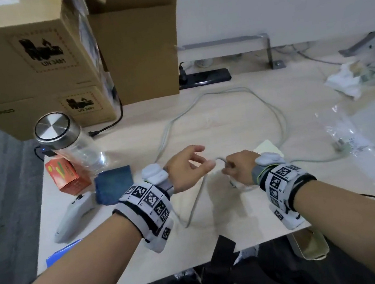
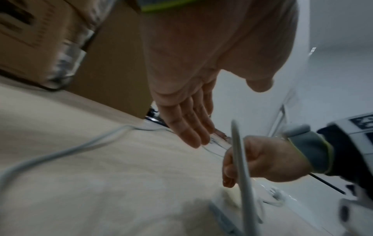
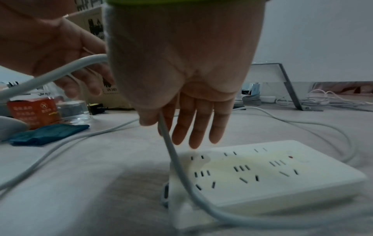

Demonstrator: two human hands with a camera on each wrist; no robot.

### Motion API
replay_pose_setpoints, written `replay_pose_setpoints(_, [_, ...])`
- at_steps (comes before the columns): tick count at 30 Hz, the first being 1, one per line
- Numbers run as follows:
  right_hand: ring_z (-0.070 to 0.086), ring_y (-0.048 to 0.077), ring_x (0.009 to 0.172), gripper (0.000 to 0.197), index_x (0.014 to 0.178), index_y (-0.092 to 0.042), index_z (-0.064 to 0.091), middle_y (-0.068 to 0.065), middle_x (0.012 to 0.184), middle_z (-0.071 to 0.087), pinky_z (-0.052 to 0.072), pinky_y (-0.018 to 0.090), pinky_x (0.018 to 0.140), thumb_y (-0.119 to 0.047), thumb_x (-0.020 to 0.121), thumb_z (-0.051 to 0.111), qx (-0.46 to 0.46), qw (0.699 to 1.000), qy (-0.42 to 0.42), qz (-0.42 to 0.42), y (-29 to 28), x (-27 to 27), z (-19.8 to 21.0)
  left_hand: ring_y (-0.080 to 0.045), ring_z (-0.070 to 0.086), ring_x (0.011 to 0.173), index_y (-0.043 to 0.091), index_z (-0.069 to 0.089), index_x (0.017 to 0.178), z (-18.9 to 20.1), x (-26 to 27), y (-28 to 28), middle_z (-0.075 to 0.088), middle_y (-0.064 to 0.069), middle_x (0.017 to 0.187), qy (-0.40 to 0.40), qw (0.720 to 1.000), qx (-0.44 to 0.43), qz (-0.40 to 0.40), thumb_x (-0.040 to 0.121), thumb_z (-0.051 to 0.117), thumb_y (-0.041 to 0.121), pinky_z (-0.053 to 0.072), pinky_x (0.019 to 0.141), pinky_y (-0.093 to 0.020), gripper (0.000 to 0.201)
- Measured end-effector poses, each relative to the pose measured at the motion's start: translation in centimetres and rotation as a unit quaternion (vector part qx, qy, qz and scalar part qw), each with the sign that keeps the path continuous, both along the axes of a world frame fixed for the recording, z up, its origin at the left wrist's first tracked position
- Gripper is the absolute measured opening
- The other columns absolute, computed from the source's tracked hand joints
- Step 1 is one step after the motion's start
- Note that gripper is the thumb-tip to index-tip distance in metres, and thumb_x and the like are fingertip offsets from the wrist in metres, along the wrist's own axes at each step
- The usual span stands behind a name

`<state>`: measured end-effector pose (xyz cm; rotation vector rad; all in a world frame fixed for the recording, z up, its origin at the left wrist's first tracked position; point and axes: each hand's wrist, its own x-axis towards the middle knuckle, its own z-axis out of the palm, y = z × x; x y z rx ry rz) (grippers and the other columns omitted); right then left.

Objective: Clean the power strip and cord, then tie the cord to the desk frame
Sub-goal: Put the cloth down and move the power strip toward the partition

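A grey-white cord (image 1: 211,94) loops over the light wooden desk (image 1: 239,218). My right hand (image 1: 229,167) pinches the cord (image 3: 167,143) between thumb and forefinger just above the white power strip (image 3: 262,172), which has a yellowish stain on top. In the head view the strip (image 1: 268,149) is mostly hidden under that hand. My left hand (image 1: 202,161) hovers beside it with relaxed fingers (image 2: 191,131), holding nothing; the cord (image 3: 60,70) runs across in front of its palm. A blue cloth (image 1: 113,185) lies to the left. The grey metal desk frame (image 1: 267,50) stands at the back.
Stacked cardboard boxes (image 1: 29,67) fill the back left. A clear bottle with a steel lid (image 1: 69,143), an orange carton (image 1: 67,176) and a white controller (image 1: 72,216) sit left. A black power strip (image 1: 204,77) lies behind; crumpled plastic (image 1: 345,80) at right.
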<state>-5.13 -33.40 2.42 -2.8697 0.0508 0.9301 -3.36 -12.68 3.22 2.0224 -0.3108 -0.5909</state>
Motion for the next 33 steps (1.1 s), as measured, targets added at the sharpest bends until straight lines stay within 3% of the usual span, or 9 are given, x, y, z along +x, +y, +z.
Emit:
replay_pose_setpoints(3, [0.056, 0.023, 0.079, 0.028, 0.081, -0.027, 0.053, -0.002, 0.086, 0.061, 0.044, 0.032, 0.07, -0.054, 0.088, 0.053, 0.04, 0.999, -0.012, -0.016, -0.3, -0.2, 1.0, -0.014, 0.067, 0.075, 0.03, 0.046, 0.128, 0.2, -0.3, -2.1, 0.066, 0.011, 0.088, 0.04, 0.997, 0.022, -0.061, 0.086, 0.058, 0.046, 0.055, 0.075, -0.033, 0.047])
replay_pose_setpoints(7, [0.06, 0.015, 0.091, 0.039, 0.105, -0.026, 0.062, -0.009, 0.102, 0.064, 0.049, 0.032, 0.083, -0.056, 0.081, 0.063, 0.096, 0.995, -0.026, -0.027, -3.9, -0.4, 1.7, -0.014, 0.057, 0.052, 0.023, 0.06, 0.108, 0.9, 0.5, -5.3, 0.067, 0.005, 0.065, 0.03, 0.996, 0.066, -0.055, 0.097, 0.045, 0.024, 0.05, 0.059, -0.03, 0.018])
replay_pose_setpoints(11, [0.057, 0.018, 0.098, 0.038, 0.114, -0.024, 0.059, -0.004, 0.115, 0.061, 0.046, 0.03, 0.082, -0.05, 0.086, 0.06, 0.039, 0.998, -0.02, -0.033, -9.0, -0.4, 1.1, -0.012, 0.054, 0.058, 0.02, 0.063, 0.097, 0.3, 1.9, -6.2, 0.07, -0.003, 0.08, -0.014, 0.995, 0.096, 0.036, 0.097, 0.039, 0.011, 0.041, 0.055, -0.023, 0.026])
replay_pose_setpoints(14, [0.057, 0.021, 0.1, 0.036, 0.115, -0.023, 0.056, 0.0, 0.118, 0.059, 0.046, 0.031, 0.081, -0.045, 0.087, 0.057, -0.015, 0.999, 0.002, -0.044, -13.7, -0.7, 0.4, -0.02, 0.059, 0.079, 0.022, 0.061, 0.109, 0.4, 2.5, -7.9, 0.068, -0.004, 0.099, -0.018, 0.982, 0.172, 0.073, 0.095, 0.035, 0.006, 0.044, 0.063, -0.024, 0.034])
replay_pose_setpoints(18, [0.057, 0.02, 0.088, 0.026, 0.112, -0.021, 0.056, -0.001, 0.109, 0.058, 0.043, 0.028, 0.072, -0.035, 0.089, 0.059, -0.062, 0.997, 0.046, -0.014, -18.3, -0.8, 0.0, -0.024, 0.059, 0.106, 0.025, 0.052, 0.126, 1.0, 3.6, -10.4, 0.059, -0.002, 0.125, 0.0, 0.929, 0.37, -0.002, 0.086, 0.043, 0.002, 0.051, 0.089, -0.035, 0.046])
replay_pose_setpoints(23, [0.053, 0.022, 0.09, 0.03, 0.109, -0.025, 0.049, 0.003, 0.116, 0.056, 0.046, 0.032, 0.074, -0.038, 0.083, 0.057, -0.057, 0.994, 0.072, 0.052, -21.9, -1.0, -1.5, -0.025, 0.048, 0.117, 0.029, 0.047, 0.128, 1.1, 3.5, -13.6, 0.047, -0.002, 0.132, 0.004, 0.828, 0.556, -0.07, 0.08, 0.054, 0.008, 0.043, 0.098, -0.039, 0.053])
replay_pose_setpoints(26, [0.057, 0.023, 0.09, 0.024, 0.116, -0.017, 0.056, 0.005, 0.12, 0.061, 0.042, 0.028, 0.073, -0.024, 0.092, 0.053, -0.075, 0.989, 0.087, 0.095, -21.9, -0.7, -2.0, -0.024, 0.047, 0.117, 0.026, 0.049, 0.126, 0.6, 3.1, -14.4, 0.05, -0.002, 0.129, 0.012, 0.799, 0.596, -0.079, 0.078, 0.058, 0.009, 0.038, 0.099, -0.04, 0.052])
replay_pose_setpoints(29, [0.059, 0.025, 0.101, 0.023, 0.115, -0.02, 0.055, 0.007, 0.122, 0.06, 0.044, 0.031, 0.08, -0.015, 0.093, 0.051, -0.066, 0.987, 0.093, 0.116, -22.2, -0.5, -2.1, -0.024, 0.051, 0.105, 0.025, 0.052, 0.116, 0.7, 2.9, -14.8, 0.052, -0.002, 0.122, 0.032, 0.821, 0.568, -0.045, 0.082, 0.053, 0.008, 0.045, 0.094, -0.04, 0.038])
replay_pose_setpoints(33, [0.057, 0.022, 0.089, 0.011, 0.097, -0.024, 0.045, 0.006, 0.109, 0.061, 0.047, 0.031, 0.076, -0.026, 0.091, 0.054, 0.017, 0.994, 0.086, 0.064, -23.6, -0.7, -2.3, -0.024, 0.056, 0.088, 0.03, 0.055, 0.092, 0.5, 2.8, -13.2, 0.056, -0.001, 0.104, -0.02, 0.885, 0.463, 0.042, 0.088, 0.048, 0.008, 0.049, 0.071, -0.037, 0.024])
